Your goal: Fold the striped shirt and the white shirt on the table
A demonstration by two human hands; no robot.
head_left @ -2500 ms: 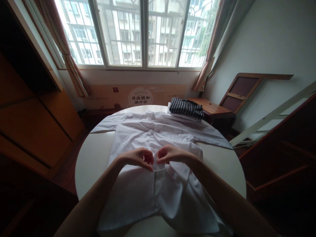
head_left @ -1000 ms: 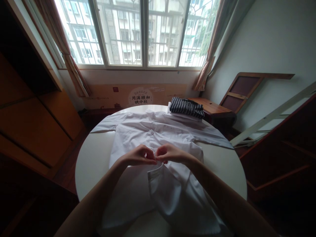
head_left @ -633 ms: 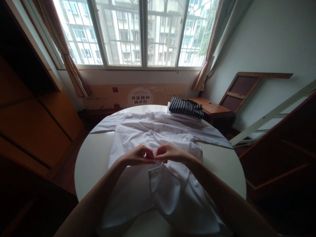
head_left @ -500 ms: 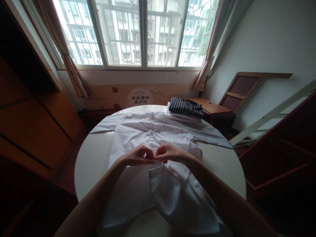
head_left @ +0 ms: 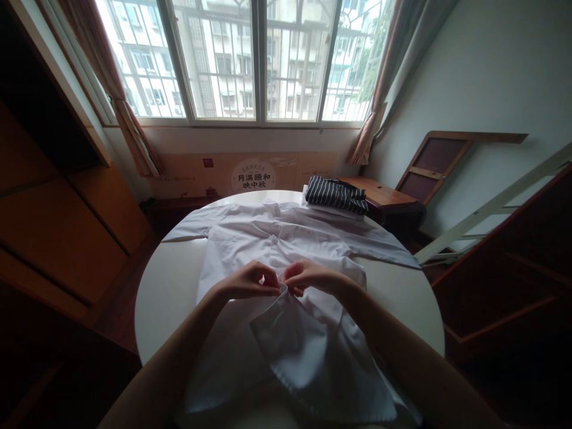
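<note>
White and rumpled, the shirt [head_left: 241,244] lies across the middle of the round table [head_left: 163,310]; its raised front edge could slip away, I'd judge, if either pinch loosened, or crease if tugged unevenly. From where I stand, the left hand [head_left: 249,280] is curled, thumb and finger nipping that edge; just beside it, the right hand [head_left: 314,276] pinches the same cloth, fingertips drawn together. Farther right and back lies a folded striped garment [head_left: 336,195].
</note>
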